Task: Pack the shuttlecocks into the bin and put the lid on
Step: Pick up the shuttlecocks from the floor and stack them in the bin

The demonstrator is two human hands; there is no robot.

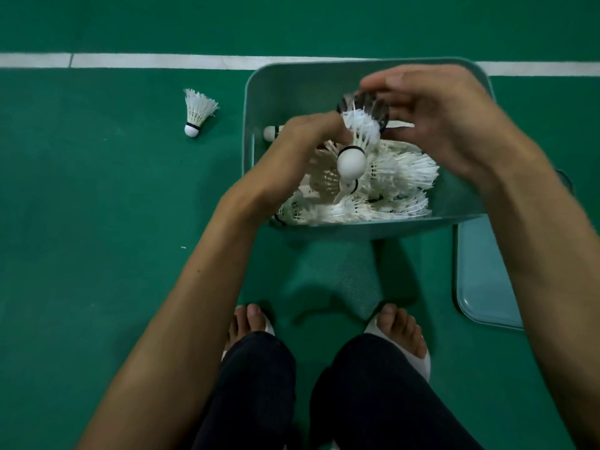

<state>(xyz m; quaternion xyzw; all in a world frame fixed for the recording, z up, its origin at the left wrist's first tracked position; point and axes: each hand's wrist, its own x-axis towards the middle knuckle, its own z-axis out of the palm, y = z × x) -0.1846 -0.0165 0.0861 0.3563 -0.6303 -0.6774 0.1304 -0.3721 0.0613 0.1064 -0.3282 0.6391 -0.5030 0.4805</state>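
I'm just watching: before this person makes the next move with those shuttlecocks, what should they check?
1. Left hand grip on white shuttlecock, above the bin: ok.
2. Right hand grip on dark shuttlecock: ok, fingers curled round it, though blurred.
3. Room in bin: ok, far end bare.
4. Floor cleared: not ok, one loose shuttlecock lies left of the bin.
5. Lid ready: ok, flat on the floor right of the bin.

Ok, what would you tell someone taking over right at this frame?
Left hand grips a white shuttlecock over the bin. Right hand seems to hold a dark shuttlecock there; blurred.
Done: a pile lies in the bin.
Left: these two, the loose shuttlecock on the floor left of the bin, then the lid, lying on the floor at its right.
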